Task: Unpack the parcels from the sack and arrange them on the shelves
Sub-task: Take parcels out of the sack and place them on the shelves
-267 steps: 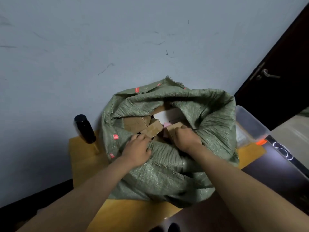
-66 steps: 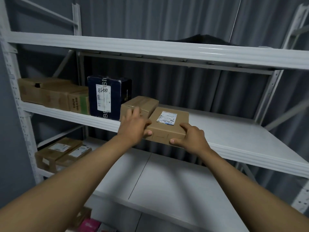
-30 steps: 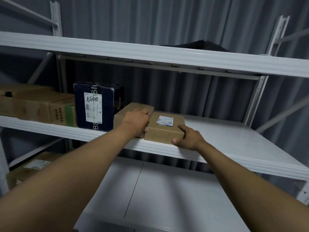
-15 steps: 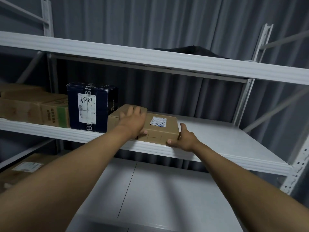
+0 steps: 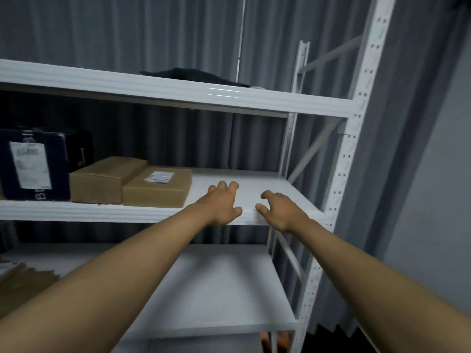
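Nearest to the camera, 2 bare forearms reach forward over the lower shelf [image 5: 219,284]. The left hand [image 5: 221,205] and the right hand [image 5: 279,209] are both at the front edge of the middle shelf [image 5: 249,179], close to each other, with fingers loosely spread, and they hold nothing. To the left of the left hand, a flat brown parcel [image 5: 157,186] with a white label on top lies on this same shelf, near its front edge. It is just beside a second brown box [image 5: 107,179], and I cannot tell if they touch. Further left stands a dark blue box [image 5: 35,165]. Higher is the upper shelf [image 5: 178,94], and on it lies some dark object [image 5: 193,75]. Grey curtains [image 5: 127,34] hang behind.
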